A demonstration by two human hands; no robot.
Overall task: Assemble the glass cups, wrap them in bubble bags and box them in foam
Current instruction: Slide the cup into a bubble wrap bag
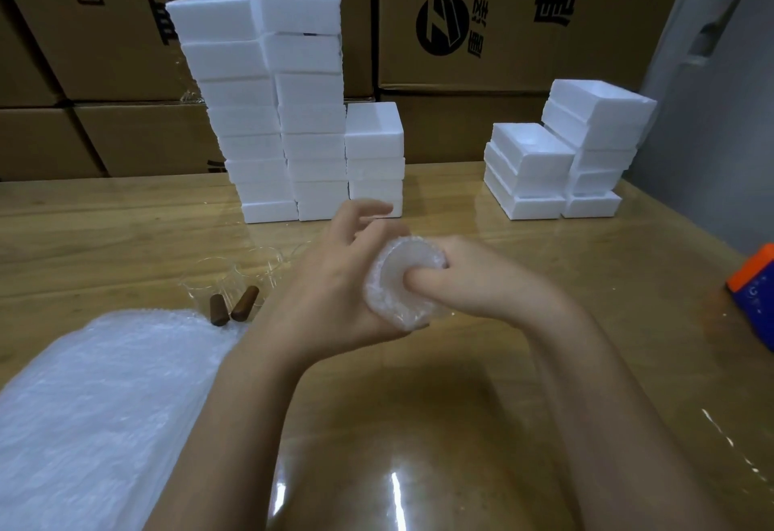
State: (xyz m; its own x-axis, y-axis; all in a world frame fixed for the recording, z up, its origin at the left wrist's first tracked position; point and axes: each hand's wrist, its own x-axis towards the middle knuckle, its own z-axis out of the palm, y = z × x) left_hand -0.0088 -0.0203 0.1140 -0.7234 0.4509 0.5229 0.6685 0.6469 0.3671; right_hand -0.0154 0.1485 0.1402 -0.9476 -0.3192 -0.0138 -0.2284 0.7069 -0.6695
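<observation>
Head view: a bubble-wrapped glass cup (391, 296) sits at the middle of the frame, held above the table (419, 446) between both hands, its round mouth turned toward the camera. The left hand (331, 283) cradles it from the left side with the palm against the wrap. Its upper fingers are loosely curled above the cup, while the lower part of the hand grips the bundle. The right hand (477, 279) grips it from the right, its thumb (423, 279) pressed into the cup's mouth over the bubble film. Its other fingers are hidden behind the cup.

Left of the hands, bare glass cups (218, 275) stand on the table, hard to count because they are clear. Two brown cylindrical pieces (245, 303) lie just in front of them. A pile of bubble bags (104, 405) fills the lower left.

Farther back, white foam boxes (268, 111) rise in a tall double stack at centre left, with a lower stack touching its right side. More foam boxes (561, 162), some open, stand at the right. Printed cardboard cartons (502, 7) line the background. An orange and blue box (754, 291) is cut off at the right edge.
</observation>
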